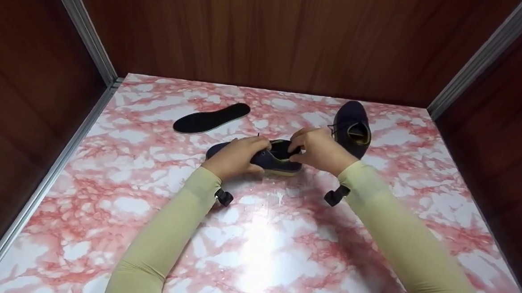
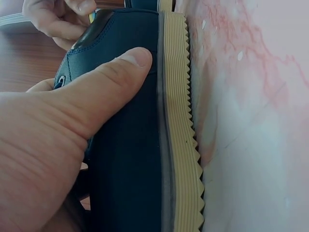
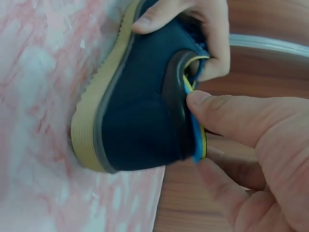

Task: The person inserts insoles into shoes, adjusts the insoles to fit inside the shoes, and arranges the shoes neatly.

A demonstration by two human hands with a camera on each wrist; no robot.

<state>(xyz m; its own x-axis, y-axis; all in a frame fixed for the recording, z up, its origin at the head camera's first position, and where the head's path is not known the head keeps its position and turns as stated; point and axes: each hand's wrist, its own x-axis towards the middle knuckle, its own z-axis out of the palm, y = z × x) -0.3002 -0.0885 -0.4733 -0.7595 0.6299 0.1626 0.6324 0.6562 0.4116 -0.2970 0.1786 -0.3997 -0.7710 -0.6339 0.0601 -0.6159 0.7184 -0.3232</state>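
A dark blue lace-up shoe (image 1: 282, 164) with a cream ridged sole (image 2: 178, 121) stands on the table, toe to the left. My left hand (image 1: 238, 156) grips it over the forefoot, thumb (image 2: 120, 72) along the near side and fingers over the laces. At the heel opening, my right hand (image 1: 316, 149) pinches a thin insole (image 3: 198, 137) with a blue and yellow edge, rising just past the brown collar (image 3: 176, 92). Most of that insole is hidden inside the shoe. Behind them lies a loose black insole (image 1: 211, 118), flat on the table.
To the right and behind my right hand, the second dark shoe (image 1: 352, 118) stands with its opening toward me. The pink-and-white marbled table (image 1: 171, 231) is bounded by brown wood panels (image 1: 258, 34) at the back and both sides, with metal rails (image 1: 88, 30) at the corners.
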